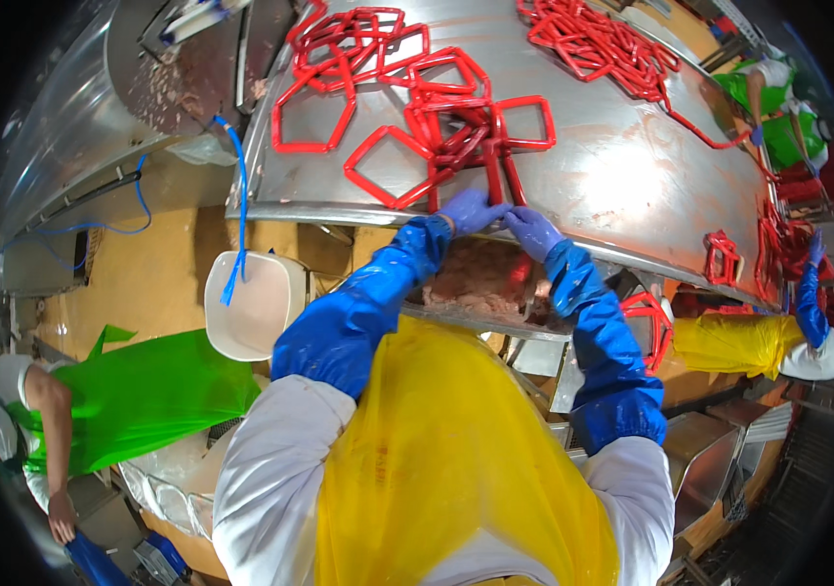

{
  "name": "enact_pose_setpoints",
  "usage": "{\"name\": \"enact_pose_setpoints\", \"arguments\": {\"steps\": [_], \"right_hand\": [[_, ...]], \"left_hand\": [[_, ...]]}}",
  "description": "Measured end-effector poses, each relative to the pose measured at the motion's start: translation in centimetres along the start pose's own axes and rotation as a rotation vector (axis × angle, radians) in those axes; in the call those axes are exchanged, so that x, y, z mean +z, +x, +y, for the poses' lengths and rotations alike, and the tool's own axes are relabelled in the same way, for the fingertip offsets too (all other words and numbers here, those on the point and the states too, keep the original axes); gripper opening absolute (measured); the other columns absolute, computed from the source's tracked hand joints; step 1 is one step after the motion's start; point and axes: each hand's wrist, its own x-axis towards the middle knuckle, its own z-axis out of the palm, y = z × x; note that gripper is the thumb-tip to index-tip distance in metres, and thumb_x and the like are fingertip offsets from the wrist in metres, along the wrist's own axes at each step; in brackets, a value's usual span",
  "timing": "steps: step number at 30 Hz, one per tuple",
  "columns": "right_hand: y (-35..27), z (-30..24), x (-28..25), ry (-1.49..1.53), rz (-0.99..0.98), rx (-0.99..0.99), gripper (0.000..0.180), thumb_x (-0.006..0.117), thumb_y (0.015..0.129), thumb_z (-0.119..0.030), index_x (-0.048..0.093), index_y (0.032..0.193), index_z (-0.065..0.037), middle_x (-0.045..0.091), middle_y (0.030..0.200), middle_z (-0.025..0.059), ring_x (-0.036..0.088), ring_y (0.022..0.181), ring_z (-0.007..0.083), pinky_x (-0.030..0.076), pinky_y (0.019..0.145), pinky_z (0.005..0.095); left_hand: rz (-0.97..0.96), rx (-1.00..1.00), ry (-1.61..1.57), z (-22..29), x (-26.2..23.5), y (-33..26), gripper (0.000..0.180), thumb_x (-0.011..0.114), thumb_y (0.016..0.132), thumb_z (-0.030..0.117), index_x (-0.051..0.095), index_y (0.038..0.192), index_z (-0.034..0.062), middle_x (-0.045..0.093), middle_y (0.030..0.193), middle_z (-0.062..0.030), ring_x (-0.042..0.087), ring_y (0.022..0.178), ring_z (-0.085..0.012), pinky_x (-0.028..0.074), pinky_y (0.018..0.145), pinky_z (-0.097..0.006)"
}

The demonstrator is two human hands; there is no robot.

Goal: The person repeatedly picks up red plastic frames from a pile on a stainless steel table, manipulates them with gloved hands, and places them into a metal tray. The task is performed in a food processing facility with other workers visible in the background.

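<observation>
Hands in purple gloves are met at the near edge of a steel table (622, 186), with blue sleeve covers drawn up both forearms. The left hand (469, 210) and the right hand (531, 230) are set side by side, almost touching, at the foot of a red frame (495, 166) that hangs toward the table's edge. The fingers of both hands are curled at the lower end of that frame; whether it is truly gripped cannot be told. More red frames (368, 68) are piled in a tangle farther up the table, and another heap (598, 44) is spread toward the far right. Just below the hands, under the table's edge, a tray of pale pink minced meat (480, 283) is seen. A white bucket (251, 303) is placed on the floor to the left, with a blue hose (241, 195) hung into it. A yellow apron (446, 449) is worn over white sleeves. A person in a green apron (144, 396) is bent at the lower left.
</observation>
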Motion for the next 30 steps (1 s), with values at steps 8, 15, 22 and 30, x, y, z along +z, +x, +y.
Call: {"name": "enact_pose_setpoints", "arguments": {"steps": [8, 15, 22, 30], "right_hand": [[-2.2, 10.6, 16.5, 0.188, 0.398, 0.047, 0.029, 0.063, 0.098, -0.025, 0.069, 0.120, -0.008, 0.070, 0.109, 0.0196, 0.066, 0.105, 0.0409, 0.051, 0.095, 0.0470], [-2.2, 9.3, 13.1, 0.531, 0.409, 0.072, 0.033, 0.057, 0.103, -0.031, 0.069, 0.110, -0.001, 0.069, 0.114, 0.0238, 0.065, 0.111, 0.0394, 0.052, 0.095, 0.0432], [-2.4, -5.4, 6.5, -0.121, 0.527, -0.376, 0.018, 0.063, 0.093, -0.014, 0.072, 0.104, -0.003, 0.069, 0.102, 0.0228, 0.065, 0.094, 0.0428, 0.052, 0.086, 0.0485], [1.5, -4.6, 8.8, 0.446, 0.519, 0.031, 0.021, 0.074, 0.090, -0.016, 0.078, 0.108, -0.006, 0.077, 0.099, 0.0142, 0.075, 0.090, 0.0247, 0.058, 0.086, 0.0367]], "left_hand": [[0.095, 0.086, -0.603, -0.7, -1.9, -1.5, 0.035, 0.076, 0.095, 0.040, 0.080, 0.099, 0.0063, 0.068, 0.082, 0.0026, 0.057, 0.071, -0.0066, 0.048, 0.064, -0.025], [0.102, 0.134, -0.413, -2.3, -1.9, -1.9, 0.042, 0.074, 0.095, 0.045, 0.078, 0.099, 0.0039, 0.075, 0.089, -0.0046, 0.068, 0.076, -0.0118, 0.056, 0.073, -0.029], [0.089, 0.254, -0.266, -2.9, -0.5, 0.6, 0.038, 0.072, 0.090, 0.042, 0.076, 0.092, 0.0046, 0.076, 0.085, -0.0113, 0.069, 0.071, -0.0234, 0.055, 0.069, -0.040], [-0.275, 0.202, -0.230, -5.7, -6.9, -0.8, 0.030, 0.066, 0.098, 0.026, 0.073, 0.115, 0.0012, 0.073, 0.096, -0.0050, 0.062, 0.080, -0.0110, 0.053, 0.073, -0.031]]}}
